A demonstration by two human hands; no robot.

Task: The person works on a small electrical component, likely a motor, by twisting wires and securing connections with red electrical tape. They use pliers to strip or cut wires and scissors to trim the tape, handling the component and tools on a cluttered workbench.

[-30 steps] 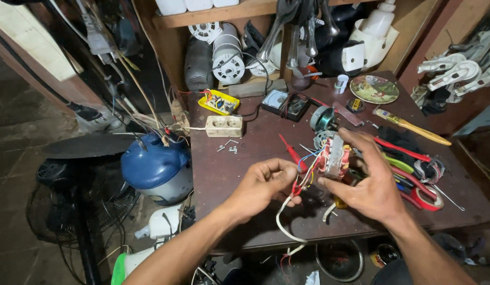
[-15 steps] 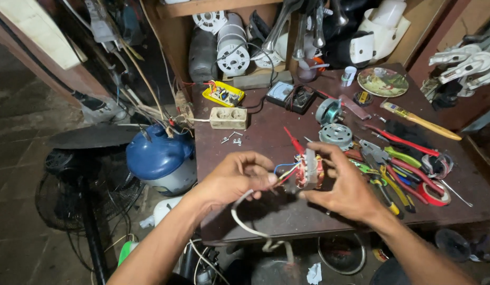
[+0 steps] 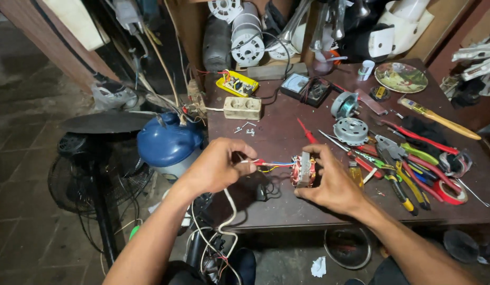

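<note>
Head view: left hand (image 3: 216, 166) now farther from motor stator (image 3: 303, 170), wires (image 3: 266, 164) taut.

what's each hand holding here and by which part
The right hand grips the motor stator by its outer sides, above the table. The left hand pinches the stator's coloured wires near their free ends.

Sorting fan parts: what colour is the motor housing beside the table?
Blue housing, white below; head view.

Both forearms are reaching forward; the left hand (image 3: 216, 168) is pinching closed, the right hand (image 3: 329, 182) is seemingly cupping, fingers curled.
</note>
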